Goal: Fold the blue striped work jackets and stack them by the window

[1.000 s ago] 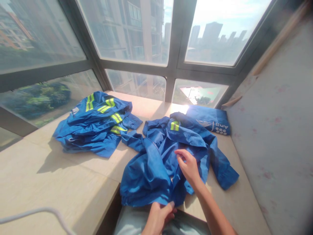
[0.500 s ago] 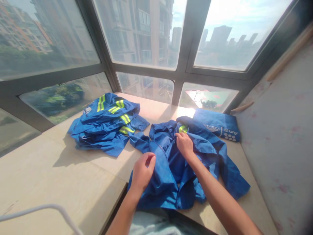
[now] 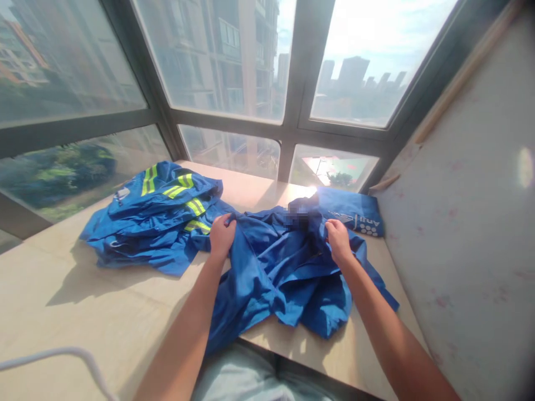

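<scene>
A rumpled blue work jacket (image 3: 267,262) lies spread in front of me, its lower edge reaching the front of the ledge. My left hand (image 3: 223,235) is closed on the jacket's left side, near the top. On the other side my right hand (image 3: 337,240) pinches the cloth close to the collar area. Fabric between the two hands is creased and partly lifted. To the left rests a heap of blue clothing (image 3: 154,223) with yellow-green and silver reflective stripes. Behind my right hand sits a folded blue piece with white lettering (image 3: 355,211).
The pale ledge (image 3: 112,323) runs beneath large framed windows (image 3: 225,55). A patterned wall (image 3: 451,234) bounds the right side. A white cable (image 3: 62,352) curves across the lower left. The ledge's front edge lies close to my body.
My left hand has moved up and forward and taken hold of the jacket's left side. My right hand has shifted right with the cloth, and the reflective patch beside it no longer shows.
</scene>
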`<state>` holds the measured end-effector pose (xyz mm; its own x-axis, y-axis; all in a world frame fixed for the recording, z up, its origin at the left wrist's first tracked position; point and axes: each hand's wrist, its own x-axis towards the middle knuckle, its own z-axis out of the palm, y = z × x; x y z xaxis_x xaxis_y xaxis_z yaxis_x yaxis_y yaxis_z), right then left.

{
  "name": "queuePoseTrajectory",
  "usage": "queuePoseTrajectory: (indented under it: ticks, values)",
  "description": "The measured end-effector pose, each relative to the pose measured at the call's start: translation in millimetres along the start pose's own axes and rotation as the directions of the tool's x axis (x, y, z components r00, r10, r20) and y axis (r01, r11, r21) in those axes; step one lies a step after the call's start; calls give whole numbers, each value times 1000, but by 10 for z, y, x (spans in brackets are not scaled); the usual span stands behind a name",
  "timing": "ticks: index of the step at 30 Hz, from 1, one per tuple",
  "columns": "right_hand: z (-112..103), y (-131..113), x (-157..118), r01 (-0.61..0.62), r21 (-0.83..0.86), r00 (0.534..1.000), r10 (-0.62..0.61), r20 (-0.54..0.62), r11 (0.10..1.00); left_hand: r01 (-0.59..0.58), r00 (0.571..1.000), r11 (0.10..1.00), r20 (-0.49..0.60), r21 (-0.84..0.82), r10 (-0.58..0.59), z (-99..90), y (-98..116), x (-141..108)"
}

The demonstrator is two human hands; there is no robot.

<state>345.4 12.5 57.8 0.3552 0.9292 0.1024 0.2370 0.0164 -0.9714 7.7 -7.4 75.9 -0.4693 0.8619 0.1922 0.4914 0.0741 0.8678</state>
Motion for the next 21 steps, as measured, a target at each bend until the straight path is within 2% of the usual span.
queuePoseTrajectory:
  ticks: [2, 4, 6, 7, 8, 9, 10, 12, 14, 15, 17, 21]
  values:
    - [-57, -187, 29, -28, 81, 999, 32, -40, 996, -141, 985, 989, -105, -42, 136, -68, 313, 56]
    - [-61, -360, 1, -15, 168, 999, 23, -41, 986, -355, 932, 928, -116, -112, 343, -78, 656, -103]
    - [-33, -468, -73, 48, 212, 999, -45, -17, 976, -528, 842, 829, 17, -182, 540, -16, 900, -480]
    - [-16, -488, -119, 85, 206, 996, -89, 8, 975, -575, 786, 789, 118, -216, 606, 39, 950, -723]
    - [-2, -485, -167, 118, 182, 991, -128, 45, 976, -599, 722, 763, 246, -245, 646, 103, 943, -982]
    - [7, -460, -214, 146, 142, 983, -161, 94, 979, -624, 638, 738, 376, -258, 672, 171, 881, -1237]
    - [10, -418, -260, 171, 93, 971, -184, 154, 981, -639, 570, 732, 494, -234, 656, 236, 775, -1475]
    - [1, -308, -346, 207, -4, 942, -198, 271, 978, -647, 474, 752, 706, -127, 527, 341, 493, -1854]
    - [-18, -203, -434, 237, -73, 915, -197, 352, 969, -645, 403, 762, 819, -62, 408, 400, 232, -2077]
    - [-26, -162, -480, 254, -97, 904, -200, 378, 962, -636, 384, 770, 843, -53, 376, 415, 141, -2134]
    - [-26, -111, -574, 293, -123, 884, -220, 412, 948, -604, 381, 793, 846, -77, 372, 422, 56, -2166]
    - [30, -65, -726, 365, -139, 852, -270, 448, 920, -549, 447, 820, 773, -161, 451, 363, 143, -2039]
